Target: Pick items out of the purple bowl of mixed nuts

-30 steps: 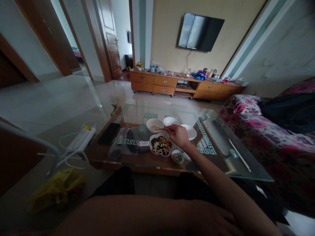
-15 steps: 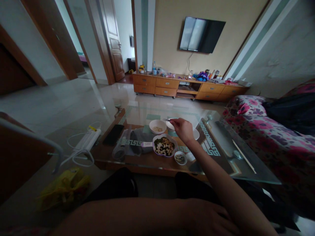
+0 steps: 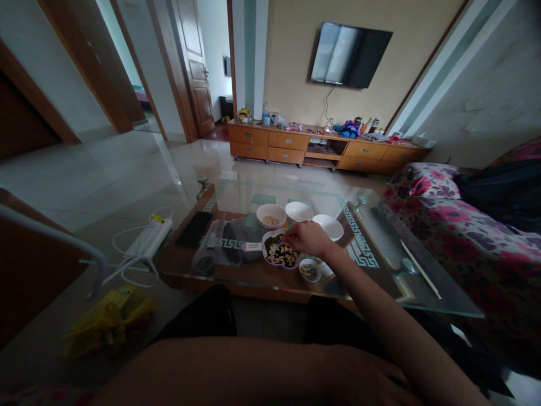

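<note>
A: Arms, itemised?
B: Bare left forearm (image 3: 220, 366), bare right forearm (image 3: 380, 307), both tapering at the wrist; bare left hand (image 3: 363, 369), bare right hand (image 3: 311, 238).
A: Legwear?
B: One pair, black cloth trousers (image 3: 198, 320), smooth and rounded over both knees (image 3: 329, 321); probably plain, though deep shadow hides the weave.

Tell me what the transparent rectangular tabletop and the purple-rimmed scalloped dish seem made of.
The tabletop looks like polished glass: greenish edge, see-through surface. The dish is probably smooth plastic, judging by its thin purple rim; glazed ceramic remains possible.
</note>
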`<state>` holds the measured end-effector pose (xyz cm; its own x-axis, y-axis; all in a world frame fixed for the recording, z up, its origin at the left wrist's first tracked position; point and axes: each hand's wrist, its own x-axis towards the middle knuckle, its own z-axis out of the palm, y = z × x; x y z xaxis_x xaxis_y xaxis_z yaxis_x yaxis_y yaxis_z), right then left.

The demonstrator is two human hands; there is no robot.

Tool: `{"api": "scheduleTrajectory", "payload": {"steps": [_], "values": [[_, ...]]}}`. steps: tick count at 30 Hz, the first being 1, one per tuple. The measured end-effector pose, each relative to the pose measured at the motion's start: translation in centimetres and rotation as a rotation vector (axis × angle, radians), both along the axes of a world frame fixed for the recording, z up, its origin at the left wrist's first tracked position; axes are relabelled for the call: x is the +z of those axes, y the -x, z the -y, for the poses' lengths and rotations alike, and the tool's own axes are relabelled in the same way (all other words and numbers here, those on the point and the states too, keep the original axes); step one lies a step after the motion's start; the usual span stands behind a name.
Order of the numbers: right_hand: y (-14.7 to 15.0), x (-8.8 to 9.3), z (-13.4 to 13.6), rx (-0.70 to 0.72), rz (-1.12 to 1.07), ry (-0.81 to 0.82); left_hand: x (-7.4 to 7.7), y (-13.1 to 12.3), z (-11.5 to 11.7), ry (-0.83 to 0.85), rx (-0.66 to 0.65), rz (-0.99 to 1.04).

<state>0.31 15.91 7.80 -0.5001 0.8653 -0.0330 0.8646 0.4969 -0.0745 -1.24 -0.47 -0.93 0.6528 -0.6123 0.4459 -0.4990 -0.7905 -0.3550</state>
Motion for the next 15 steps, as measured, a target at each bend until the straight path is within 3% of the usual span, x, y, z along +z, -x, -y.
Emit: {"api": "scheduleTrajectory", "payload": {"steps": [8, 15], "values": [[0.2, -0.5, 0.0, -0.146, 0.006, 0.034, 0.5, 0.2, 0.2, -0.010, 0.019, -0.047], [0.1, -0.6, -0.1, -0.119, 0.036, 0.024, -1.2, -0.2, 0.3, -0.033, 0.042, -0.045]]}}
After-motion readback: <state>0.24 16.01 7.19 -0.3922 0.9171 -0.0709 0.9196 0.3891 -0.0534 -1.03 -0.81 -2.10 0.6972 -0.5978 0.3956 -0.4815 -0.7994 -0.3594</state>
